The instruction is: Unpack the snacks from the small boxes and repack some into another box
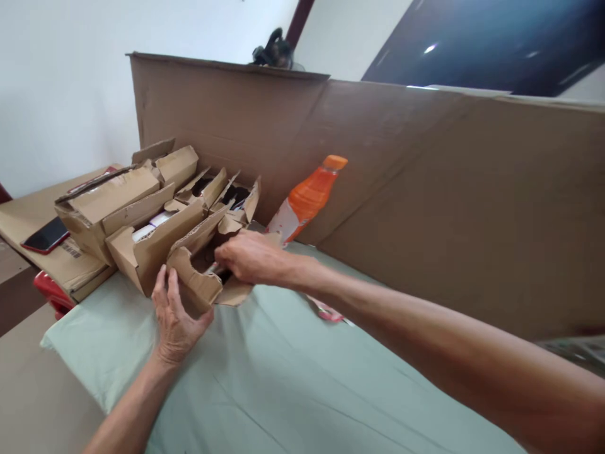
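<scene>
My left hand (176, 318) grips the near end of an open cardboard box (196, 280), its fingers on the left side and its thumb at the lower right. A curved notch is cut into that end of the box. My right hand (250, 257) reaches into the same box from the right with its fingers curled together. A small pale item shows by those fingers, too hidden to name. Close on the left stands another open cardboard box (161, 243) holding white packets (150, 228). Behind it are more small open boxes (236, 198) with dark contents.
An orange drink bottle (307, 198) leans behind my right hand, by a tall cardboard panel (425, 202). A phone (46, 236) lies on cardboard at the left. Red-handled scissors (328, 312) lie partly behind my right forearm on the green cloth (265, 372).
</scene>
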Tool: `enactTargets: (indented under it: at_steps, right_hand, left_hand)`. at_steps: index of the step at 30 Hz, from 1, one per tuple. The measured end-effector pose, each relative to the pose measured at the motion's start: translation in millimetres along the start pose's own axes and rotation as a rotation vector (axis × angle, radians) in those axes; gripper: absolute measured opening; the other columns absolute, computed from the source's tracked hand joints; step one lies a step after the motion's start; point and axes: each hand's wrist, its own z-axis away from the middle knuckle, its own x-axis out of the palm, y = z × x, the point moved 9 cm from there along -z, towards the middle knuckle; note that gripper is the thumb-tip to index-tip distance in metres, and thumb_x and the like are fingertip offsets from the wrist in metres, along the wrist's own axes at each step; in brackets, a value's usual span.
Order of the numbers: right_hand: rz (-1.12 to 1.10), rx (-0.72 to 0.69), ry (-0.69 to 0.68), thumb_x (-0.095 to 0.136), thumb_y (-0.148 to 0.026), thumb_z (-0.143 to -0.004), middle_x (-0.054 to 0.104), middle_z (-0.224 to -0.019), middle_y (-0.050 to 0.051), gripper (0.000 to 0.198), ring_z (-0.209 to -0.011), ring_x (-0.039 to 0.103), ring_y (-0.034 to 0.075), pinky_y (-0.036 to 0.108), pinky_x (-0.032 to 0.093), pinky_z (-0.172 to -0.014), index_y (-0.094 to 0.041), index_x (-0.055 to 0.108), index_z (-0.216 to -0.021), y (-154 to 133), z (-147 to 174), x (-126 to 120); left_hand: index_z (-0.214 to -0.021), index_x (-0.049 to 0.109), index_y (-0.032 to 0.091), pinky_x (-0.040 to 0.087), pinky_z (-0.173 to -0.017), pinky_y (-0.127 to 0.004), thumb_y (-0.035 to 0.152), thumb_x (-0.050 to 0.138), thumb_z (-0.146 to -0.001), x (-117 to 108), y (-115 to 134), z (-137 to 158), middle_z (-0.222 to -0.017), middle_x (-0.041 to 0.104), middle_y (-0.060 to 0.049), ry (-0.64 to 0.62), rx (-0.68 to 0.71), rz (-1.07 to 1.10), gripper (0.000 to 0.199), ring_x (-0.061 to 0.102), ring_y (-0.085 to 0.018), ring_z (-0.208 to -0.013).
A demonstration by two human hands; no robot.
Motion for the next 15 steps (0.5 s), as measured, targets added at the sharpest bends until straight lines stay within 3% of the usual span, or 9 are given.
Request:
enactTargets:
  at_steps: [5,9,12,15]
  right_hand:
    - [-0.643,0.182,0.536,0.057,-0.013,-0.088,0.06,-0.066,-0.003,0.013,-0.061,0.055,0.01,0.023,0.041,-0.06,-0.015,0.069,-0.081,66,41,-63]
    - [-1.128,0.313,0.862,0.059,-0.011,-0.09,0.059,-0.067,-0.003,0.013,-0.054,0.054,0.008,0.021,0.046,-0.052,-0.017,0.061,-0.078,120,97,-88]
    - [-1.25,0.474,1.069,0.057,-0.007,-0.092,0.055,-0.061,-0.005,0.019,-0.049,0.051,0.007,0.021,0.046,-0.049,-0.018,0.057,-0.076,158,148,-90]
    - [-1.148,0.61,1.238,0.056,-0.007,-0.093,0.055,-0.059,-0.004,0.02,-0.05,0.051,0.007,0.023,0.049,-0.053,-0.017,0.058,-0.076,195,202,-84]
  left_hand:
    - [-0.162,0.02,0.01,0.037,-0.116,-0.064,0.054,0.075,-0.084,2,-3,-5,-0.154,0.038,-0.031,0.022,0.012,0.013,0.105,0.039,-0.044,-0.146]
    - [-0.162,0.02,0.01,0.039,-0.115,-0.063,0.056,0.075,-0.084,1,-4,-9,-0.154,0.039,-0.03,0.033,0.019,0.006,0.105,0.04,-0.043,-0.144]
    - [-0.162,0.02,0.011,0.039,-0.115,-0.063,0.056,0.076,-0.083,-1,-6,-11,-0.154,0.038,-0.03,0.049,0.014,-0.007,0.107,0.04,-0.044,-0.144]
    - [-0.161,0.021,0.011,0.038,-0.116,-0.064,0.056,0.077,-0.081,-3,-9,-12,-0.155,0.038,-0.029,0.069,0.005,-0.023,0.108,0.04,-0.044,-0.145]
